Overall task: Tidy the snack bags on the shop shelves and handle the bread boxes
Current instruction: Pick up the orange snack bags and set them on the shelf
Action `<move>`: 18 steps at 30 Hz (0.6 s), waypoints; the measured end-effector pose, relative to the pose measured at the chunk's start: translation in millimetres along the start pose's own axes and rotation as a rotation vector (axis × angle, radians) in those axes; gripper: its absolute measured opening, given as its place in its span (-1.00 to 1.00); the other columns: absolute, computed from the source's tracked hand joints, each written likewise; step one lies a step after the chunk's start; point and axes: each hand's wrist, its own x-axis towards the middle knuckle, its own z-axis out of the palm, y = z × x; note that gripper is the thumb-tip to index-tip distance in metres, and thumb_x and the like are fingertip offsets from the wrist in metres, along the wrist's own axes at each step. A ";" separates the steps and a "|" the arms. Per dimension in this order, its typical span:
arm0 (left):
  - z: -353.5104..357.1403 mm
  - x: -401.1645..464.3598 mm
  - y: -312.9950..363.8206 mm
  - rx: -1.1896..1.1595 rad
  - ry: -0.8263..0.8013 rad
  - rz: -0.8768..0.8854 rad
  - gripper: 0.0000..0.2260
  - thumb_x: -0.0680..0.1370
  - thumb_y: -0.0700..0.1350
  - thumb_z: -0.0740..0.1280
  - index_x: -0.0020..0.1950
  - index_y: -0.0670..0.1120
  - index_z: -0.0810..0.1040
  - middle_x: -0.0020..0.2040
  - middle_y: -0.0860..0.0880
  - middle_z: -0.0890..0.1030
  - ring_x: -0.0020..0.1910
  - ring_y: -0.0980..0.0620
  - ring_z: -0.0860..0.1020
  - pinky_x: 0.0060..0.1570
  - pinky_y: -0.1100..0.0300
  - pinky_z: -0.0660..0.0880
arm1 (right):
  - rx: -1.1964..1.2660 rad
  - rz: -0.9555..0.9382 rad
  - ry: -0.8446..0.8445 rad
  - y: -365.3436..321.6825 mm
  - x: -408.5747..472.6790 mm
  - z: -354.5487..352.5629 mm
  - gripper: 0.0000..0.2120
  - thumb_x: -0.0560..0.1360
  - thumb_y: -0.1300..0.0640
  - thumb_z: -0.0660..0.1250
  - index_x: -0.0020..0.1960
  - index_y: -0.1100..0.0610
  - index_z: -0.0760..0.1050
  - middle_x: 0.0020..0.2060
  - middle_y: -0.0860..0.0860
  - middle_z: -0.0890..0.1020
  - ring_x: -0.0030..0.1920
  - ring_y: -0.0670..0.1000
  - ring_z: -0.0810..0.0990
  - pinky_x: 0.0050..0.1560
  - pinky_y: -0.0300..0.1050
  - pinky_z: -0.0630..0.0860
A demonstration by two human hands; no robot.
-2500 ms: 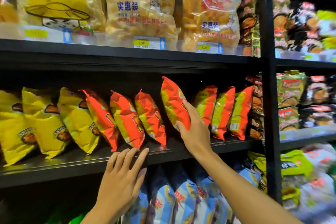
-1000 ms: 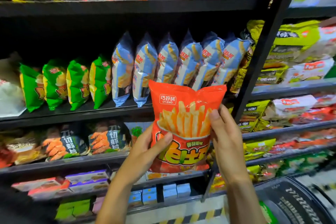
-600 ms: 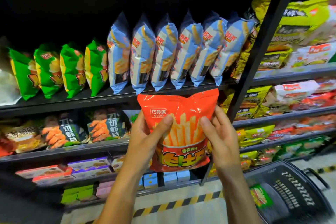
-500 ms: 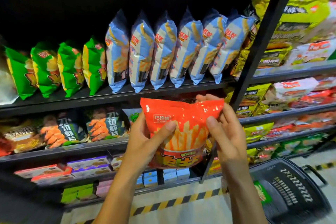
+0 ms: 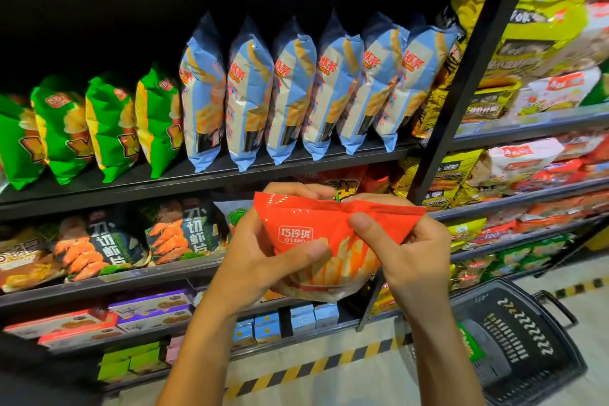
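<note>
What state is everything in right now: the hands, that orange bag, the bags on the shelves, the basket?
Left hand: grips the orange bag's left side.
Right hand: pinches its top right.
Orange bag: held off the shelf, top tipped forward, sealed.
Blue bags: upright in a row, leaning.
Green bags: upright, leaning.
Basket: on the floor, something green inside.

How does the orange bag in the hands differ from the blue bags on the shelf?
The orange bag is held off the shelf by the left hand and right hand; the blue bags stand in a row on a shelf. The orange bag is tipped, front toward the camera; the blue bags lean upright, turned edge-on. The orange bag looks shorter. Both picture fries.
</note>
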 end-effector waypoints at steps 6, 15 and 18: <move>-7.0 -0.3 2.3 -0.008 0.092 -0.054 -0.57 0.33 0.19 0.62 0.13 0.07 0.69 0.09 -0.09 0.73 0.07 -0.10 0.72 -0.01 0.15 0.63 | 0.019 -0.006 -0.064 1.7 5.3 5.5 -0.84 0.41 0.13 0.57 -0.04 0.11 0.66 -0.11 -0.11 0.75 -0.05 -0.12 0.73 -0.07 -0.32 0.59; -24.1 -3.3 0.1 -0.030 0.109 -0.058 -0.49 0.39 0.16 0.59 0.18 -0.14 0.64 0.12 -0.17 0.71 0.12 -0.18 0.70 0.03 0.04 0.63 | -0.008 -0.036 -0.232 2.7 8.9 13.7 -0.77 0.39 0.13 0.53 0.04 0.10 0.66 0.03 -0.04 0.71 0.11 0.01 0.69 0.07 -0.25 0.58; -30.2 -2.1 0.4 -0.034 0.004 -0.087 -0.48 0.44 0.09 0.57 0.26 -0.16 0.56 0.23 -0.18 0.65 0.19 -0.21 0.66 0.08 0.02 0.62 | -0.002 -0.059 -0.203 7.2 8.3 14.6 -0.85 0.42 0.22 0.51 -0.03 0.08 0.67 -0.01 -0.03 0.69 0.09 -0.01 0.68 0.09 -0.26 0.56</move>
